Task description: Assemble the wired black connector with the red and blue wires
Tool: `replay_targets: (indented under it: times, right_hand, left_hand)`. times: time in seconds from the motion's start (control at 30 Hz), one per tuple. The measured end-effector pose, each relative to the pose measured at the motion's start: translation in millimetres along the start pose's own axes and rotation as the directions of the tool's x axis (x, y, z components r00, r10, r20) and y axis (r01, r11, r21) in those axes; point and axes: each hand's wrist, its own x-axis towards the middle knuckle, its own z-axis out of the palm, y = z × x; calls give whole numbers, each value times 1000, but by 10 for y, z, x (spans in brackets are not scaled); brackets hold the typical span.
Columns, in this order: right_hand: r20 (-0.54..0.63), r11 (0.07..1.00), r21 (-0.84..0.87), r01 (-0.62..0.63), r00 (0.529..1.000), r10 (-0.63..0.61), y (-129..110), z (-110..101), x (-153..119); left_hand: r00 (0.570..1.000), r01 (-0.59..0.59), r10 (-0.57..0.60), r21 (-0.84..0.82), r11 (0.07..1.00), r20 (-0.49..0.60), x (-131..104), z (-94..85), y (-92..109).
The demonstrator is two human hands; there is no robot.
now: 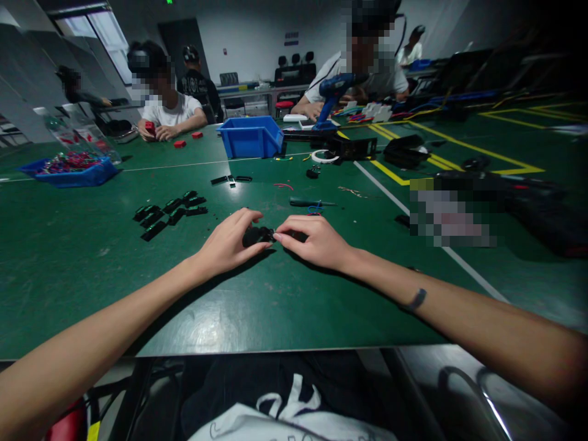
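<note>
A small black part [257,236] rests at the table's middle, partly hidden by my fingers; its exact kind does not show. My left hand [232,241] curls around its left side, thumb below and fingers above. On the other side, my right hand [312,239] pinches at its right end with thumb and forefinger; what lies between those fingertips is too small to make out. Just beyond my right hand lies a screwdriver [303,202] with a dark handle. Off to the left, several black pieces with green spots [172,211] lie in a loose group.
Further back stand a blue bin [250,138] and a blue tray [78,173] of small red parts beside plastic bottles [73,130]. A white ring [325,157], wire scraps and a blue power drill [334,92] lie towards the right. Other people sit across the table.
</note>
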Motion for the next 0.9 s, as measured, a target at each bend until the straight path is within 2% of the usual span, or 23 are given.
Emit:
replay_targets:
  times: [0.2,0.5,0.9]
  right_hand:
    - [-53,999,-31,-40,998,38,94,-48,21]
    - [28,997,-23,-80,996,81,165,-32,21]
    - [0,999,6,-40,999,40,145,-28,23]
  left_hand:
    - [995,0,8,-85,996,97,8,38,-57]
    - [994,22,-9,-113,993,108,2,26,48]
    - [998,-39,45,-125,991,44,-6,6,102]
